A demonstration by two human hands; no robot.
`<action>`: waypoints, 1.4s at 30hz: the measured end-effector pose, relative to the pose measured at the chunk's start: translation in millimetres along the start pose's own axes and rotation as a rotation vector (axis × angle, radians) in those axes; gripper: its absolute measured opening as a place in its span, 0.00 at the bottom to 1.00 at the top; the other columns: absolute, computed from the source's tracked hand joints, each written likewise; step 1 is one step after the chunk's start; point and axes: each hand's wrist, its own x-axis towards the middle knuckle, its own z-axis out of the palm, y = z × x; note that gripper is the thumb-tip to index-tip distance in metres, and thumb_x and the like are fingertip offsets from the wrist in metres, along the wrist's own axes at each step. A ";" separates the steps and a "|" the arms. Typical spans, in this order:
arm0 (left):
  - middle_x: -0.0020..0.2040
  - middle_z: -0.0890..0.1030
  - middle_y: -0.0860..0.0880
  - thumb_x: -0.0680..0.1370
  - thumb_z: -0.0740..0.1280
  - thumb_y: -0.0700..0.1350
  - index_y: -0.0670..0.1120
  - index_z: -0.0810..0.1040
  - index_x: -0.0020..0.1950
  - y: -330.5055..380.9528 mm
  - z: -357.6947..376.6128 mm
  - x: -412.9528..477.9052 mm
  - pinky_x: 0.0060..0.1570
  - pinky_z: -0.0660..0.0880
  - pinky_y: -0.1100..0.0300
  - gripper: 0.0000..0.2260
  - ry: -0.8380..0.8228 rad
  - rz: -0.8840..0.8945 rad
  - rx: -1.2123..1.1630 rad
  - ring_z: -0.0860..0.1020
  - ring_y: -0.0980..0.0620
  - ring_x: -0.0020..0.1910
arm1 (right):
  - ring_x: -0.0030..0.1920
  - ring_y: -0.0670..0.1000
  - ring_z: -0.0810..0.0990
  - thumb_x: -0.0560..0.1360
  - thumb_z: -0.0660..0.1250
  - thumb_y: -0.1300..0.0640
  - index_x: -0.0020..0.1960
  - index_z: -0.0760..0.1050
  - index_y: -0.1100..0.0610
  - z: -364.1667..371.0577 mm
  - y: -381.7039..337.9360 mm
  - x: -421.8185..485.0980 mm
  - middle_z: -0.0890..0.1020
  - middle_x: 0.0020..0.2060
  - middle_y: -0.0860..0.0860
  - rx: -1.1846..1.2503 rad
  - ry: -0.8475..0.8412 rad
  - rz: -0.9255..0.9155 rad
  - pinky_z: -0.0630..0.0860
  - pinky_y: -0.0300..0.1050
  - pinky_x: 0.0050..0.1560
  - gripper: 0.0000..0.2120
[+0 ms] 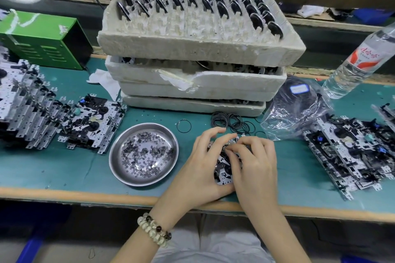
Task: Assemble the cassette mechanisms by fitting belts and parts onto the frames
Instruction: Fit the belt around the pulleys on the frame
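Silver metal cassette mechanisms lie stacked at the left of the green-topped bench, beside a round steel dish of tiny washers. The left hand grips a black-and-silver metal cassette frame near the bench's front edge, fingers curled around its left side. The right hand curls over the frame's top, fingertips pinching there. Loose black rubber belts lie just behind.

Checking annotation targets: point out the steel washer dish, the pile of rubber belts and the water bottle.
steel washer dish [116, 156], head view, bare left inner wall.
pile of rubber belts [232, 123], head view, middle of the black rings.
water bottle [363, 58], head view, red-and-white label.
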 end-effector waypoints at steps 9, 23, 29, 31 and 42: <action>0.73 0.62 0.51 0.68 0.78 0.45 0.49 0.68 0.74 1.5 -2.0 0.0 0.71 0.66 0.61 0.36 -0.013 -0.008 -0.022 0.66 0.49 0.72 | 0.46 0.59 0.75 0.70 0.76 0.65 0.44 0.84 0.60 -0.2 -2.0 -0.9 0.81 0.44 0.53 0.007 -0.011 0.026 0.74 0.57 0.44 0.04; 0.74 0.60 0.55 0.68 0.78 0.47 0.55 0.65 0.74 0.5 -2.5 -0.5 0.70 0.67 0.62 0.37 -0.025 -0.008 -0.037 0.65 0.51 0.74 | 0.46 0.59 0.76 0.71 0.75 0.63 0.42 0.83 0.59 -5.9 -10.5 -0.8 0.82 0.44 0.52 -0.152 0.031 -0.042 0.69 0.52 0.41 0.02; 0.74 0.61 0.54 0.68 0.78 0.46 0.51 0.67 0.74 1.2 -1.9 -0.6 0.69 0.69 0.56 0.37 -0.017 -0.007 -0.031 0.66 0.50 0.73 | 0.46 0.59 0.76 0.71 0.76 0.63 0.43 0.83 0.58 -6.7 -8.3 0.2 0.82 0.45 0.52 -0.150 0.015 -0.030 0.69 0.52 0.42 0.02; 0.74 0.61 0.54 0.68 0.78 0.45 0.51 0.68 0.74 0.9 -1.9 -0.6 0.69 0.70 0.55 0.37 -0.017 -0.008 -0.033 0.66 0.49 0.73 | 0.47 0.59 0.76 0.71 0.76 0.63 0.43 0.83 0.59 -6.0 -7.9 -0.1 0.82 0.45 0.52 -0.137 0.001 -0.027 0.69 0.51 0.43 0.03; 0.74 0.61 0.54 0.68 0.78 0.46 0.53 0.66 0.74 -2.2 0.1 -0.4 0.69 0.70 0.52 0.37 -0.017 0.001 -0.038 0.66 0.48 0.73 | 0.46 0.58 0.76 0.74 0.69 0.60 0.43 0.83 0.59 -5.4 -7.8 -0.3 0.82 0.45 0.53 -0.140 0.004 -0.052 0.67 0.50 0.43 0.05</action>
